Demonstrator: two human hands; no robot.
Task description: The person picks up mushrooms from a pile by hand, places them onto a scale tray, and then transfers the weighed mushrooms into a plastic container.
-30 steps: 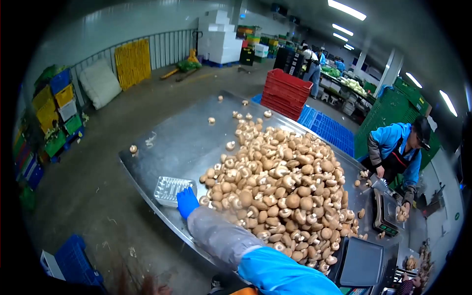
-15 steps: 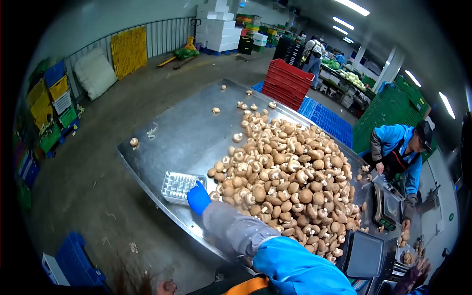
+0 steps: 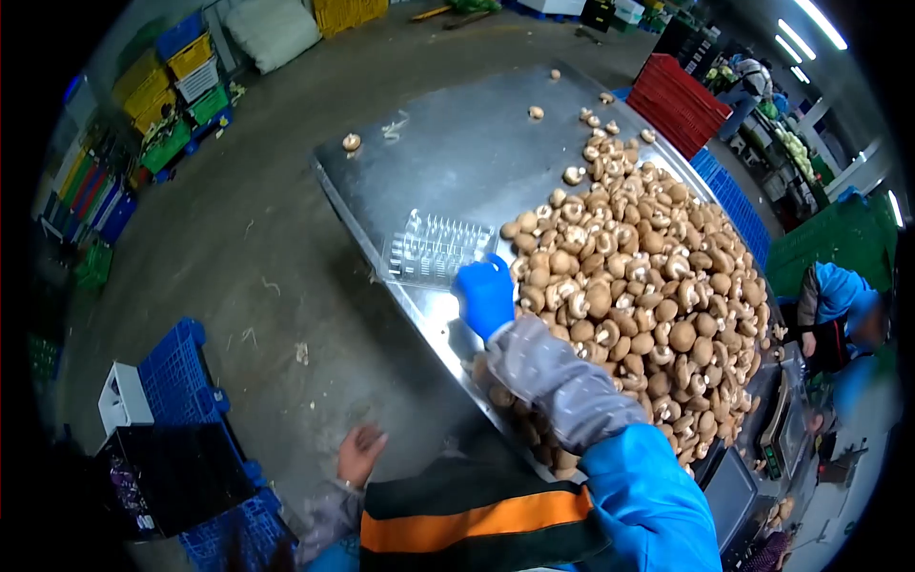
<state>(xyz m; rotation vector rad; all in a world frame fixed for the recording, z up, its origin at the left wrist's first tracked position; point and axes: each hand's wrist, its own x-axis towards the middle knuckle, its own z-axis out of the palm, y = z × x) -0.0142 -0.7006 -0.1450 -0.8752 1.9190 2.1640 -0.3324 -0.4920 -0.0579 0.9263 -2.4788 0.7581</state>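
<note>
My right hand (image 3: 485,294), in a blue glove, closes on the near right corner of a clear plastic tray (image 3: 434,250) with rows of raised ridges. The tray is at the left edge of a metal table (image 3: 457,153). Right beside the glove begins a large heap of brown mushrooms (image 3: 658,296), some with pale stems turned up. My left hand (image 3: 360,455) is bare and hangs low over the floor, off the table's edge, its fingers loosely bent and apart with nothing visible in them.
Loose mushrooms (image 3: 536,112) lie toward the table's far end. Red crates (image 3: 677,105) are stacked beyond it. A co-worker (image 3: 839,300) stands at the right by a scale (image 3: 777,429). Blue crates (image 3: 176,372) and a black bin (image 3: 172,477) stand on the floor at lower left.
My view has swung down and left, so the table sits farther right and higher. My left hand shows more fully. The right hand stays at the tray's corner, more closed around it.
</note>
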